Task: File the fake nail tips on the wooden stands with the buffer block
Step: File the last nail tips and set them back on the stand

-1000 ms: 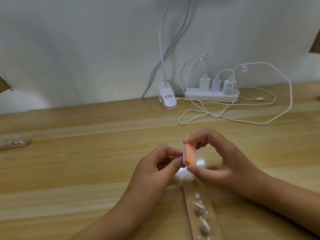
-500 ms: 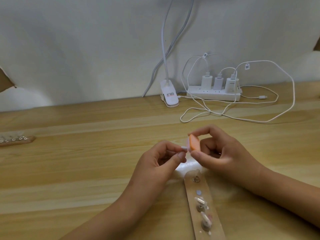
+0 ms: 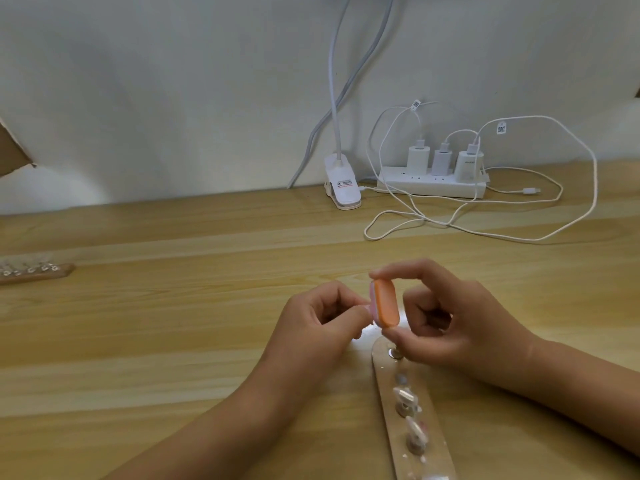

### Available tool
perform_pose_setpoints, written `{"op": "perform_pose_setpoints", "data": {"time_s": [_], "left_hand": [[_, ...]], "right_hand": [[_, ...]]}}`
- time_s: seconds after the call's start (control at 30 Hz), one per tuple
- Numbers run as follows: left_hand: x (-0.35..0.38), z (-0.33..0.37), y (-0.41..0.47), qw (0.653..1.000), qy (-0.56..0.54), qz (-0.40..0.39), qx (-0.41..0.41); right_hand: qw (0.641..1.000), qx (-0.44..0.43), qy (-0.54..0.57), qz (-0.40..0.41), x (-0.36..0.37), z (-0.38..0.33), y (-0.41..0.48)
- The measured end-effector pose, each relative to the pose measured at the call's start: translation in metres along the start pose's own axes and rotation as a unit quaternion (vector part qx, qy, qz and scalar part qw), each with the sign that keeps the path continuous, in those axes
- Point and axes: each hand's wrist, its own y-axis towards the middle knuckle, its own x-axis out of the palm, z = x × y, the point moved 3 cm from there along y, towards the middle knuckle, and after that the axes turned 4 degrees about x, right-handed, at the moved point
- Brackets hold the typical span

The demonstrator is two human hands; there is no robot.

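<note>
Buffer block pinched upright above the near stand, filing in hand

Nearest me lay the wooden stand [image 3: 412,441] with two fake nail tips [image 3: 405,396] on its posts and the far end post bare. Just beyond it, my right hand [image 3: 450,323] pinched the orange buffer block [image 3: 385,303] between thumb and forefinger. My left hand [image 3: 311,327] was pinched narrow against the block's pink side, I judged on a nail tip, itself hidden. Too hard a stroke could flick so small a tip out of my fingers. Farther off were a second stand [image 3: 34,271], a lamp clip [image 3: 343,187] and a power strip [image 3: 433,187].
</note>
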Motion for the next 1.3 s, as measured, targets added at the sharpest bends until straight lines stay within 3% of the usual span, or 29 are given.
{"op": "perform_pose_setpoints", "data": {"time_s": [1.3], "left_hand": [[0.0,-0.011,0.002,1.0,-0.007,-0.027,0.008]], "right_hand": [[1.0,0.002,0.014,-0.004,0.0,0.003,0.003]]}}
